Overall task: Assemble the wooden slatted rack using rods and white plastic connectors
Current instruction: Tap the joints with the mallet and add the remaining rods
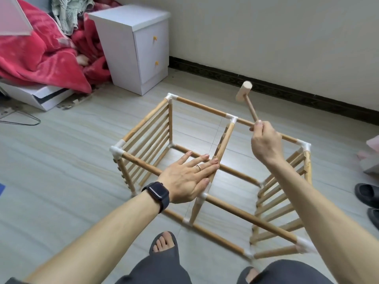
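A box-shaped wooden rack of rods joined by white plastic connectors stands on the floor, with slatted ends at left and right. A middle cross rod runs from the far white T-connector to the near T-connector. My left hand lies flat with straight fingers pressed on the near part of that cross rod. My right hand grips the handle of a small wooden mallet, raised above the far top rail, head up and to the left.
A white two-drawer cabinet stands at the back left beside a red blanket. A dark baseboard runs along the wall behind. Black slippers lie at the right edge. My feet in sandals are at the bottom.
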